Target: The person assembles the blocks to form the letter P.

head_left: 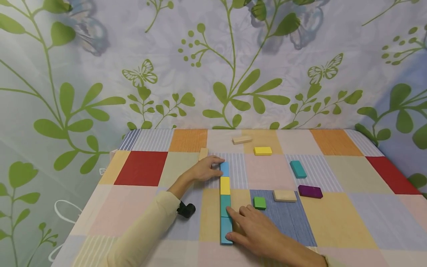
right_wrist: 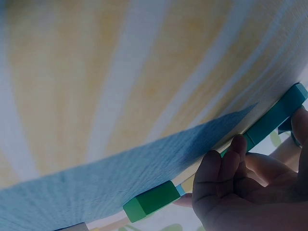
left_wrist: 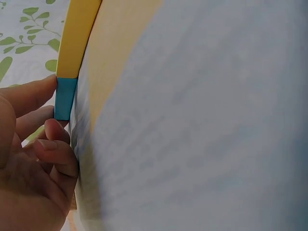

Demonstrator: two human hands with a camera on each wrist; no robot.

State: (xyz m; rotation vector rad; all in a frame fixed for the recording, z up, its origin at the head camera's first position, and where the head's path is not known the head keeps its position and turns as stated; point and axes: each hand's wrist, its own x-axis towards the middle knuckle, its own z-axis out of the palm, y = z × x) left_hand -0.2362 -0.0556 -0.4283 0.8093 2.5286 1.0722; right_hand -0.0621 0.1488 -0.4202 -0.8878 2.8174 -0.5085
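A straight row of several wooden blocks runs away from me on the patchwork cloth: a light blue block (head_left: 225, 168) at the far end, a yellow block (head_left: 225, 185), a teal block (head_left: 225, 203) and a blue-teal block (head_left: 226, 226) nearest. My left hand (head_left: 205, 168) touches the left side of the light blue block with thumb and index finger; its other fingers curl loosely in the left wrist view. From the right, my right hand (head_left: 258, 230) rests its index fingertip on the teal block and its thumb on the blue-teal one.
Right of the row lie a green block (head_left: 259, 203), a plain wood block (head_left: 284, 195), a purple block (head_left: 310, 191) and another teal block (head_left: 298, 169). Farther back are a yellow block (head_left: 262, 151) and plain blocks (head_left: 242, 139). A patterned curtain (head_left: 213, 66) hangs behind.
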